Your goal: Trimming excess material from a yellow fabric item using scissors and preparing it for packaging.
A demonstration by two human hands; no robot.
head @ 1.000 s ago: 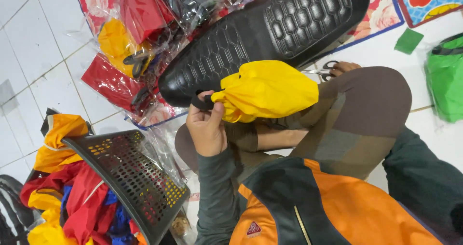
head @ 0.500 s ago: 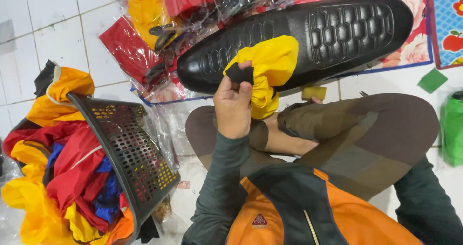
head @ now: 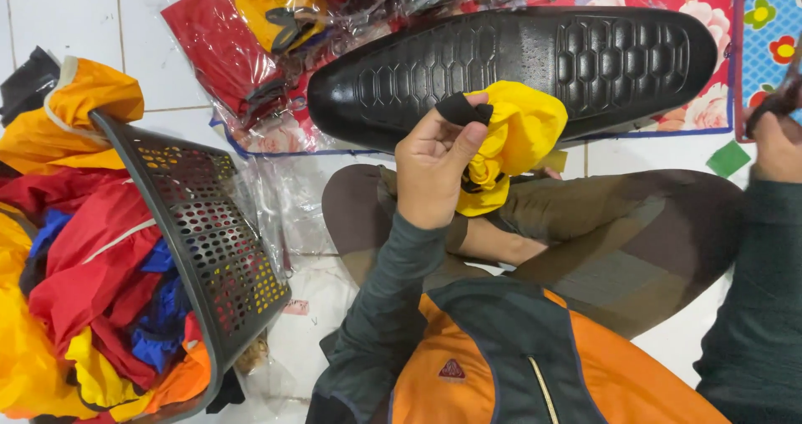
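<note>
One crumpled yellow cloth (head: 514, 140) sits bunched in the left hand (head: 434, 169), raised over the person's crossed legs and in front of a long black ribbed seat (head: 535, 65). Its fabric looks thin and glossy, gathered into soft folds, with a black tab (head: 462, 109) at the top pinched between thumb and fingers, so this grip is clenched on the cloth. The right hand (head: 777, 144) shows only at the frame's right edge, near a small dark tool; whether its grip is closed cannot be told. A black perforated basket (head: 209, 240) of red, yellow and blue cloths lies tipped on the tiled floor (head: 75, 15) to the left.
</note>
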